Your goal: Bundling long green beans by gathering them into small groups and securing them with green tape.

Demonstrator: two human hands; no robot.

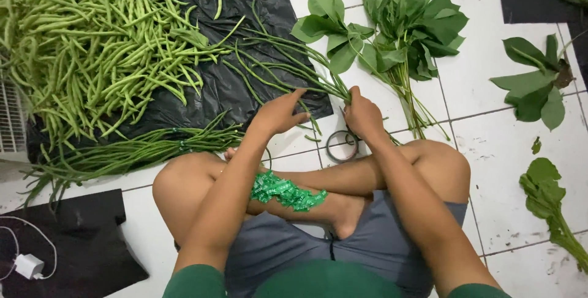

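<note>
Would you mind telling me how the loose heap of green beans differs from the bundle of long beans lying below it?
The heap of green beans is loose and scattered in many directions; the bundle of long beans lies parallel and gathered. The heap's pods are short, the bundle's are long and thin. The heap sits wholly on the black plastic sheet; the bundle reaches onto the white tiled floor. Both are green.

Both hands gather 1 bundle of long beans (288, 68): the right hand (362, 115) grips the stems, the left hand (280, 113) rests fingers on them, above a tape roll (342, 145).
</note>
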